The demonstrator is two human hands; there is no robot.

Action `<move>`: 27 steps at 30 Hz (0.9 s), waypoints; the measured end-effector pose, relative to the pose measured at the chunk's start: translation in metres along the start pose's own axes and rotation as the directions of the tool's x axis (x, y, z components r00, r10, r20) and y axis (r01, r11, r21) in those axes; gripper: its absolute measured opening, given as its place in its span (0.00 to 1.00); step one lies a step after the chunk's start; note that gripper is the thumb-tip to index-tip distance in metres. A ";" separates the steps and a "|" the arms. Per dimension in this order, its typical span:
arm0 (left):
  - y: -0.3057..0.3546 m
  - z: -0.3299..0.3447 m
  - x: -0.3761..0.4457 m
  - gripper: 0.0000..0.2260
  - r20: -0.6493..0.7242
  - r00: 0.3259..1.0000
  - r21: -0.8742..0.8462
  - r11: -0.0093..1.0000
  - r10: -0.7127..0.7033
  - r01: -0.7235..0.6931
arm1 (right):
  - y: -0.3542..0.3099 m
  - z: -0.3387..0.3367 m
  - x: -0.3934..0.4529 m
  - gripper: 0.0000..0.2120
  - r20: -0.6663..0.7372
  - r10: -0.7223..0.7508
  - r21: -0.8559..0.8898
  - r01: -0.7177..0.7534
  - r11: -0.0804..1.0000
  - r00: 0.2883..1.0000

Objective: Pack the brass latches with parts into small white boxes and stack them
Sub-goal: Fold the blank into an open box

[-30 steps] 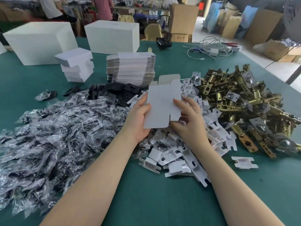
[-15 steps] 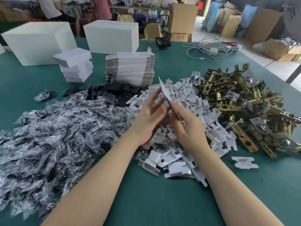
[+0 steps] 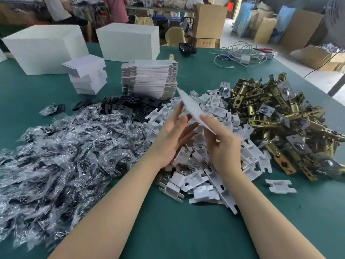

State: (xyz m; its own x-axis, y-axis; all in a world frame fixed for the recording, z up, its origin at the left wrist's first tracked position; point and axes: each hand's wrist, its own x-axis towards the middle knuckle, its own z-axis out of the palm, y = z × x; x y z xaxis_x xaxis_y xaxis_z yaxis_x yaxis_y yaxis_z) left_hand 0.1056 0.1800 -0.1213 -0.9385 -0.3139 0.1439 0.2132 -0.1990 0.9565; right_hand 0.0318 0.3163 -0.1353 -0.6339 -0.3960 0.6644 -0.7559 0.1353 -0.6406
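Note:
A flat white box blank is held edge-on above the table's middle. My right hand pinches its near end. My left hand has straight fingers touching the blank's left face. Brass latches lie heaped at the right. A pile of white plastic inserts sits under and below my hands. Clear bags of dark parts spread over the left side. A stack of flat box blanks stands behind, with several small white packed boxes stacked to its left.
Black plates lie between the bags and the blank stack. Two big white cartons stand at the back left. White cables lie at the back right. Green table shows in front. People stand at the far edge.
The box blank, held face-on a second ago, has been turned edge-on. My left fingers have straightened along its side and my right hand has shifted to pinch its near end.

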 end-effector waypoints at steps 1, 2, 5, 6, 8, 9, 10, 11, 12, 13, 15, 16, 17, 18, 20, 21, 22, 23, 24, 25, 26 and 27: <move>0.000 -0.001 0.001 0.47 0.006 1.000 -0.059 0.998 -0.017 0.018 | -0.001 0.001 -0.001 0.18 0.025 0.000 0.012 0.000 1.000 1.000; 0.001 -0.002 0.001 0.49 0.015 1.000 -0.072 0.997 -0.023 0.024 | -0.002 0.002 -0.001 0.18 0.042 0.010 0.010 -0.011 1.000 0.999; -0.003 -0.004 0.004 0.50 0.022 1.000 -0.016 1.000 -0.001 0.001 | -0.002 0.001 0.001 0.14 0.032 0.050 -0.002 -0.050 0.999 0.998; -0.005 -0.004 0.003 0.49 0.010 1.000 0.003 1.000 0.013 -0.013 | -0.003 0.000 0.001 0.13 0.021 0.041 -0.022 -0.041 0.999 0.999; -0.007 0.000 0.001 0.44 -0.082 0.996 0.055 0.998 0.047 -0.042 | -0.007 -0.001 0.002 0.13 0.022 -0.004 -0.081 0.006 0.997 1.000; -0.006 0.002 0.000 0.42 -0.126 0.990 0.076 0.995 0.069 -0.060 | -0.008 -0.001 0.002 0.14 0.027 -0.022 -0.111 0.025 0.994 0.999; -0.007 0.003 -0.001 0.40 -0.152 0.984 0.093 0.992 0.095 -0.081 | -0.009 -0.001 0.002 0.14 0.030 -0.040 -0.135 0.044 0.990 0.999; -0.008 0.003 -0.001 0.38 -0.165 0.979 0.116 0.988 0.122 -0.103 | -0.009 -0.001 0.002 0.14 0.032 -0.060 -0.154 0.064 0.986 0.998; -0.009 0.003 -0.002 0.36 -0.178 0.973 0.149 0.981 0.147 -0.121 | -0.009 -0.002 0.002 0.13 0.036 -0.080 -0.174 0.086 0.981 0.996; -0.009 0.003 -0.002 0.33 -0.197 0.965 0.181 0.974 0.171 -0.136 | -0.009 -0.002 0.002 0.14 0.041 -0.098 -0.196 0.104 0.975 0.994; -0.010 0.003 -0.002 0.27 -0.241 0.948 0.212 0.964 0.209 -0.159 | -0.009 -0.002 0.002 0.15 0.037 -0.122 -0.232 0.128 0.964 0.992; -0.011 0.004 -0.003 0.25 -0.255 0.941 0.216 0.962 0.221 -0.167 | -0.010 -0.002 0.002 0.15 0.032 -0.127 -0.238 0.131 0.962 0.991; -0.012 0.004 -0.003 0.25 -0.264 0.938 0.224 0.960 0.226 -0.169 | -0.010 -0.002 0.002 0.16 0.031 -0.122 -0.233 0.126 0.964 0.992; -0.013 0.004 -0.004 0.24 -0.274 0.935 0.236 0.958 0.228 -0.164 | -0.010 -0.002 0.001 0.17 0.038 -0.111 -0.223 0.116 0.968 0.993; -0.014 0.004 -0.004 0.23 -0.293 0.928 0.261 0.953 0.229 -0.153 | -0.010 -0.002 0.001 0.17 0.058 -0.098 -0.222 0.108 0.969 0.994; -0.015 0.004 -0.003 0.22 -0.300 0.927 0.270 0.952 0.226 -0.145 | -0.010 -0.002 0.001 0.17 0.065 -0.103 -0.234 0.115 0.965 0.993; -0.015 0.004 -0.003 0.22 -0.306 0.927 0.275 0.952 0.219 -0.135 | -0.011 -0.001 0.001 0.17 0.070 -0.111 -0.249 0.125 0.960 0.991; -0.015 0.004 -0.003 0.22 -0.309 0.928 0.274 0.954 0.208 -0.123 | -0.011 0.000 0.001 0.17 0.074 -0.117 -0.261 0.133 0.956 0.990; -0.015 0.004 -0.002 0.22 -0.310 0.931 0.276 0.955 0.194 -0.107 | -0.011 0.000 0.002 0.18 0.076 -0.115 -0.269 0.132 0.954 0.990; -0.015 0.003 -0.002 0.23 -0.309 0.934 0.285 0.954 0.181 -0.091 | -0.011 0.001 0.002 0.19 0.078 -0.113 -0.277 0.130 0.952 0.991; -0.015 0.003 -0.002 0.23 -0.306 0.936 0.299 0.951 0.177 -0.082 | -0.011 0.002 0.002 0.19 0.079 -0.114 -0.287 0.132 0.949 0.990; -0.015 0.003 -0.002 0.23 -0.300 0.937 0.314 0.946 0.177 -0.079 | -0.010 0.002 0.002 0.20 0.079 -0.119 -0.300 0.137 0.944 0.990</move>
State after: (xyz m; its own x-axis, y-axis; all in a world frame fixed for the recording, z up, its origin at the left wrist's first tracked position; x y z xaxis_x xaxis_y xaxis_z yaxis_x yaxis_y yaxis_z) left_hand 0.1035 0.1866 -0.1348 -0.7607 -0.6076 0.2283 0.1903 0.1275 0.9734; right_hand 0.0387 0.3124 -0.1283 -0.5246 -0.4801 0.7030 -0.8497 0.3459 -0.3979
